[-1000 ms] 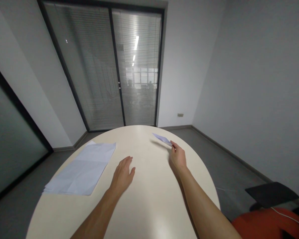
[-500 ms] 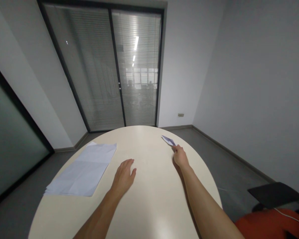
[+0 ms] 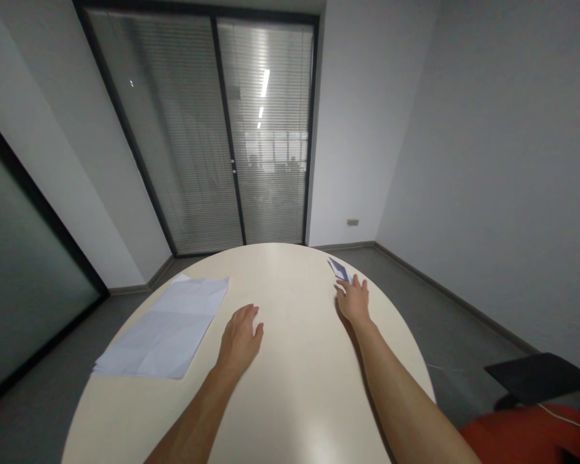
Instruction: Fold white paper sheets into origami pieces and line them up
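A small folded paper (image 3: 339, 269) lies near the far right edge of the round table (image 3: 290, 386). My right hand (image 3: 354, 300) is just on the near side of it, fingers spread, with the fingertips at or close to its near end; whether they touch cannot be made out. Over the middle of the table my left hand (image 3: 241, 338) is open and holds nothing, its thumb apart from the fingers. To its left lies a stack of white paper sheets (image 3: 167, 328) with crease lines across the top one.
Past the table's far edge is a dark-framed glass partition with blinds (image 3: 193, 142). A red-orange seat (image 3: 522, 435) and a dark flat panel (image 3: 539, 377) stand at the lower right, beside the table. A wall (image 3: 493, 161) rises on the right.
The folded paper has moved right and now lies at a different angle. My right hand has gone from pinching it to spread fingers. My left hand has barely moved.
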